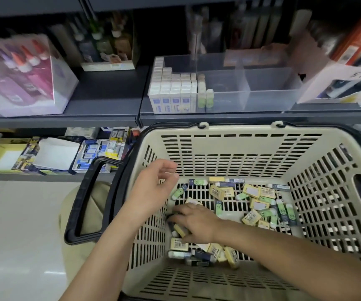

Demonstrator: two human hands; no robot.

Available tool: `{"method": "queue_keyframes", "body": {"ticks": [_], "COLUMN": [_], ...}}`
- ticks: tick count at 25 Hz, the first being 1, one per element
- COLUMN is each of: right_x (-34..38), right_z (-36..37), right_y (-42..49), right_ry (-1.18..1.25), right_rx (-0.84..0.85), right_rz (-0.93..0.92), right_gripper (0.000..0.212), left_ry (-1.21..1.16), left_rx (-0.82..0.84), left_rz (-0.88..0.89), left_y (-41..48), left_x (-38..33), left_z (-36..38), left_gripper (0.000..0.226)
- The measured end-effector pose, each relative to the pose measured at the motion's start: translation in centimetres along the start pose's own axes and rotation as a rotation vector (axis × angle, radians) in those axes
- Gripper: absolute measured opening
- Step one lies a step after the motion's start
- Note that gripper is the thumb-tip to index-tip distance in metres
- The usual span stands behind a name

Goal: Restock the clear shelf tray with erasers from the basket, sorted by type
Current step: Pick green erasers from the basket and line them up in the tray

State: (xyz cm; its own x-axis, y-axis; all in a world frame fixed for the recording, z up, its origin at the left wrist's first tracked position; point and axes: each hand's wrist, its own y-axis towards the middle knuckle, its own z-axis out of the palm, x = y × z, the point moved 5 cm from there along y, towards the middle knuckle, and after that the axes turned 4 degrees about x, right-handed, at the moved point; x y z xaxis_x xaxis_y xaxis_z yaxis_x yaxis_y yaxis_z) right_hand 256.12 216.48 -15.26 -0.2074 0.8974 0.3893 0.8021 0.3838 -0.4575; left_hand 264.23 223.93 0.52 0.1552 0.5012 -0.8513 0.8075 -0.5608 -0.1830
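Observation:
A beige slotted basket [240, 148] with black handles sits below the shelf. Its floor holds several loose erasers: yellow ones [251, 191], green ones [283, 208] and dark blue ones [236, 180]. My left hand [153, 185] hovers above the basket's left wall, fingers loosely curled, holding nothing. My right hand [193, 222] reaches down at the near left of the basket floor, fingers curled over a yellow eraser [180, 230] and a dark one. The clear shelf tray [268, 98] stands above; its left compartment is packed with white-and-blue erasers [170, 92], and two green ones [205, 97] stand beside them.
The tray's right compartments show nothing inside. A pink box of glue bottles [23, 74] stands at the left of the shelf, and a white box [337, 83] stands at the right. A lower shelf carries boxed stationery [97, 153]. Pale floor lies at the lower left.

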Motion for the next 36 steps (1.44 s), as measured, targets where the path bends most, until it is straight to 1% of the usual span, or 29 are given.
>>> {"method": "queue_keyframes", "body": {"ticks": [2, 4, 7, 9, 11, 13, 15, 18, 21, 24, 27, 30, 31, 32, 34, 36], "right_x": [0.3, 0.3, -0.9, -3.9, -7.6, -10.1, -11.1, -11.8, -12.6, -13.9, -14.6, -14.4, -14.3, -14.3, -14.5, -14.6], "right_z": [0.7, 0.9, 0.1, -1.2, -1.9, -2.1, -2.4, -3.2, -3.9, -3.6, -3.0, -2.4, -2.2, -2.1, -2.0, -2.0], "right_y": [1.5, 2.0, 0.9, -1.0, -3.7, -6.4, -8.1, -9.1, -9.4, -10.2, -10.3, -9.6, -9.4, -9.3, -9.2, -9.6], "right_ry": [-0.145, -0.252, -0.253, -0.214, -0.115, 0.055, 0.204, 0.275, 0.321, 0.456, 0.601, 0.679, 0.683, 0.683, 0.71, 0.79], "right_rx": [0.058, 0.075, 0.06, 0.029, 0.062, 0.084, 0.001, -0.193, -0.254, -0.276, -0.28, -0.245, -0.235, -0.233, -0.241, -0.265], "right_rz": [0.008, -0.027, -0.073, -0.002, 0.116, 0.22, 0.278, 0.393, 0.459, 0.55, 0.572, 0.567, 0.567, 0.568, 0.575, 0.597], "right_gripper": [0.071, 0.071, 0.059, 0.048, 0.047, 0.048, 0.038, 0.024, 0.021, 0.022, 0.016, 0.017, 0.018, 0.019, 0.019, 0.021], "left_ry": [-0.004, -0.004, 0.001, 0.015, 0.041, 0.071, 0.164, 0.354, 0.526, 0.646, 0.611, 0.626, 0.648, 0.662, 0.655, 0.604], "left_rx": [-0.013, -0.014, 0.003, 0.019, 0.07, 0.143, 0.237, 0.372, 0.432, 0.531, 0.61, 0.629, 0.614, 0.581, 0.507, 0.436], "left_rz": [-0.006, -0.01, -0.011, -0.021, -0.052, -0.067, -0.067, -0.098, -0.188, -0.207, -0.185, -0.16, -0.142, -0.12, -0.089, -0.087], "left_y": [-0.7, -1.0, -0.9, -0.8, -0.7, -0.5, 0.4, 3.3, 5.2, 4.9, 4.8, 4.9, 4.9, 4.9, 5.1, 5.6], "left_x": [0.5, 0.8, 1.0, 1.1, 1.3, 1.0, 0.5, 0.5, 3.0, 7.1, 9.5, 10.2, 10.2, 10.1, 10.0, 9.9], "left_z": [-0.5, -0.7, -0.5, -0.3, 0.1, 1.1, 2.8, 6.8, 11.1, 14.8, 16.1, 16.6, 16.8, 16.9, 16.7, 15.9], "left_gripper": [0.024, 0.022, 0.016, 0.014, 0.013, 0.012, 0.013, 0.019, 0.024, 0.037, 0.054, 0.068, 0.068, 0.064, 0.046, 0.031]}}
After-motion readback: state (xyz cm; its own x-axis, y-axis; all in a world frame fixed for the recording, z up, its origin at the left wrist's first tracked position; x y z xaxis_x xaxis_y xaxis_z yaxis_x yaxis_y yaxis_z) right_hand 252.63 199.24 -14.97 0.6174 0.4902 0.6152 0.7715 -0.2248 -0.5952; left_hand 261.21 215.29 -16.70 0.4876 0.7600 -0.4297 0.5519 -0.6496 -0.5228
